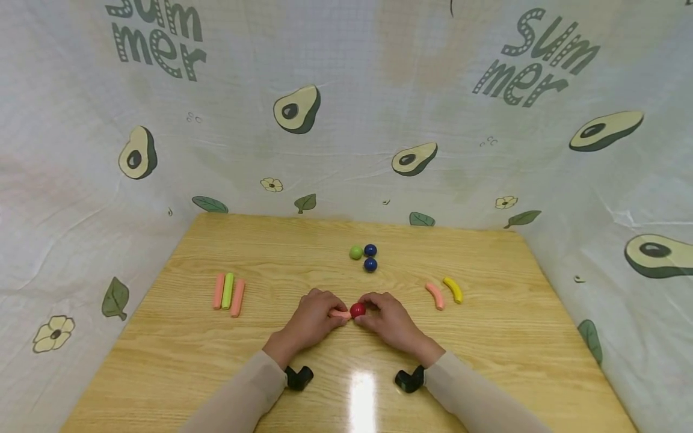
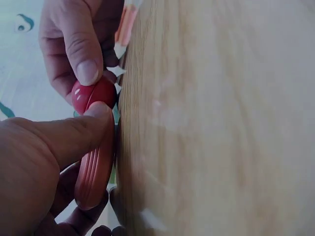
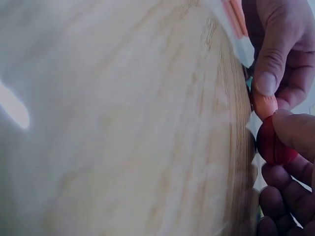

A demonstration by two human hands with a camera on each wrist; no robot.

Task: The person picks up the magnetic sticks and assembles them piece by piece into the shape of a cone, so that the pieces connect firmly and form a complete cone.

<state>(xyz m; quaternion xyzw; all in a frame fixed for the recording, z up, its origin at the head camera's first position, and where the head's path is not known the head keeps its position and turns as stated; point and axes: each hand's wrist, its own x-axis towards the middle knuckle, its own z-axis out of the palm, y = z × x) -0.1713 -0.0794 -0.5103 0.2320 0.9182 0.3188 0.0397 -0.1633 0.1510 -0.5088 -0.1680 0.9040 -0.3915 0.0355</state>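
Observation:
Near the middle of the table, my left hand (image 1: 316, 317) pinches a salmon-pink curved stick (image 2: 93, 172) between thumb and fingers. My right hand (image 1: 391, 322) grips a glossy red ball (image 1: 358, 310) with a groove showing across it. One end of the pink stick meets the ball's side, and both are held close over the tabletop. In the right wrist view the stick's end (image 3: 266, 105) shows under the left thumb, with the red ball (image 3: 273, 142) against it. The fingers hide part of the stick.
On the wooden table (image 1: 303, 246), a green ball (image 1: 355, 252) and two blue balls (image 1: 370, 264) lie beyond the hands. At left are two pink sticks (image 1: 237, 298) and a lime stick (image 1: 228, 291). Curved pink (image 1: 435, 296) and yellow (image 1: 453, 290) pieces lie right. Patterned cloth (image 1: 346, 120) surrounds the table.

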